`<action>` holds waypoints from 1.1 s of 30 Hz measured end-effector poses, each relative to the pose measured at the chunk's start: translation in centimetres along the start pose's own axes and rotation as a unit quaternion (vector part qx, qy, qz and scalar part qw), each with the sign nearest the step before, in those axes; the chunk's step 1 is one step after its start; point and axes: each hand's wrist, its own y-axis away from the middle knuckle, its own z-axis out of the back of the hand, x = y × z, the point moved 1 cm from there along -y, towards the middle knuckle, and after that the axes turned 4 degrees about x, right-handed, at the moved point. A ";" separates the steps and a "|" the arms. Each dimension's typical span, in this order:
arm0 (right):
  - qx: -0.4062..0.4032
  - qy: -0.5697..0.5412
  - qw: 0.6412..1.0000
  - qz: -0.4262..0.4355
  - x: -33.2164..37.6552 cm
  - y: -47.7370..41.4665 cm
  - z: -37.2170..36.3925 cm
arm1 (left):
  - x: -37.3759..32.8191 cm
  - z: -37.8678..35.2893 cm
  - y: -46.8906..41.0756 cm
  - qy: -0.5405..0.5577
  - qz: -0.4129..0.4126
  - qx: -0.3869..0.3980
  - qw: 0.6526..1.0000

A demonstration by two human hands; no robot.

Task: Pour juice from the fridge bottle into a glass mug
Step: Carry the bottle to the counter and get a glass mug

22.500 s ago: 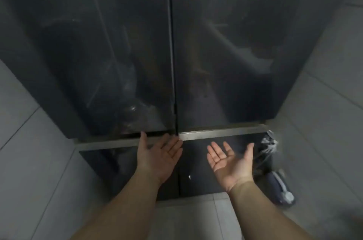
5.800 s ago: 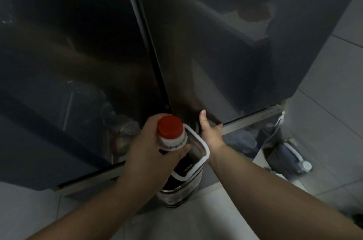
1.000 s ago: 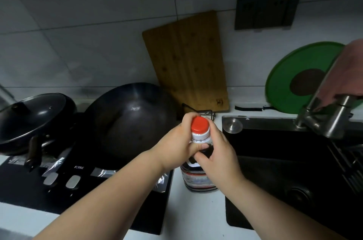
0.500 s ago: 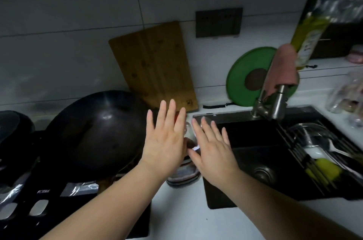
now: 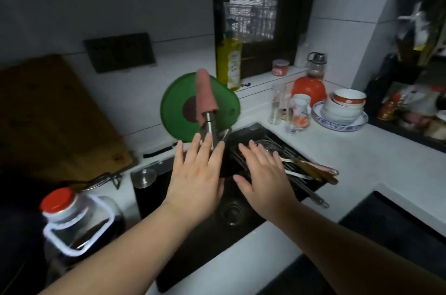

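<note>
moved: bottle (image 5: 72, 217) is out of both hands since a second ago and now stands on the counter, left of the sink (image 5: 210, 241); view has swung right, hands now over the sink.
left hand (image 5: 195, 181): flat, fingers spread, palm down, holding nothing; fingertips just in front of the faucet (image 5: 208, 125).
right hand (image 5: 263, 174): same, splayed and empty, over the sink rack (image 5: 289, 169) that lies across the sink's right half.
bottle: upright, red cap on, white handle facing camera, dark liquid inside; near the sink's left edge, well apart from both hands.
mug: glass mug (image 5: 297, 115) with printed pattern on the counter just beyond the sink's back-right corner, next to a taller clear glass (image 5: 277, 105). Handle side hard to make out.
step, my read: fetch the mug. Bottle is placed, cap not yet off.
how: right hand is the nearer one; reach past the rack, take the mug by handle or body, lift straight up before pulling back.
watch: stacked bowls (image 5: 344, 105) sit just right of the mug, tall glass just left. Tight gap, so keep fingers narrow on approach.
watch 2: utensils on the rack lie in the reach path; go over them, not through.
set-down: counter between sink and bottle looks free enough; put the mug there so the pour is short.
then: uncap, steady the mug with one hand while pouring.
</note>
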 end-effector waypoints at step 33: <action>-0.030 -0.196 0.976 -0.087 -44.6 -18.8 -8.4 | -28.5 -22.3 -42.2 0.668 0.372 0.087 0.639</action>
